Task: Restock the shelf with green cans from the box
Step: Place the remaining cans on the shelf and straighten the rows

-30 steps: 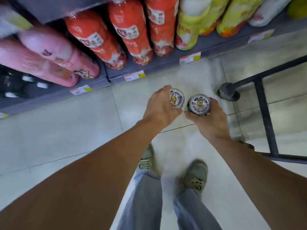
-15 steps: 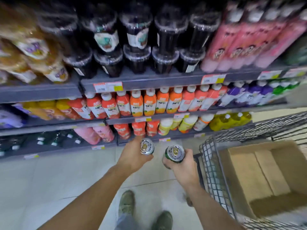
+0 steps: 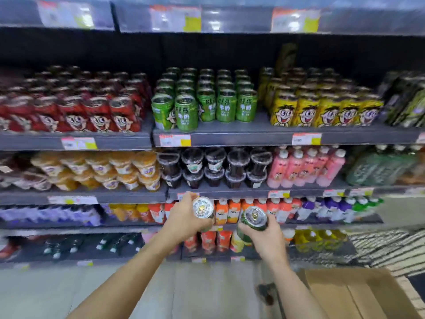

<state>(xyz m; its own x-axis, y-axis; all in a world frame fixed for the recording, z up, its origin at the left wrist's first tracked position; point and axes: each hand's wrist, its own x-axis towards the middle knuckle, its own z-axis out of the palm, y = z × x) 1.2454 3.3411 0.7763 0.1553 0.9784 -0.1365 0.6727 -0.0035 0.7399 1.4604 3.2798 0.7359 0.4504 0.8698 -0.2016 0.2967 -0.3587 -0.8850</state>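
While gripped: hand point(image 3: 184, 221), can point(image 3: 202, 207).

I can read little here. The green cans point(image 3: 226, 104) on the shelf at upper centre of the frame carry large Chinese characters, and under them small white print that looks like "Milk", though blur makes me unsure. The orange bottles point(image 3: 222, 211) at centre, just behind the can tops, show "NFC" on their white labels. The price tags point(image 3: 174, 140) along the shelf edges are smeared; I make out no numbers. The can lids are unreadable.
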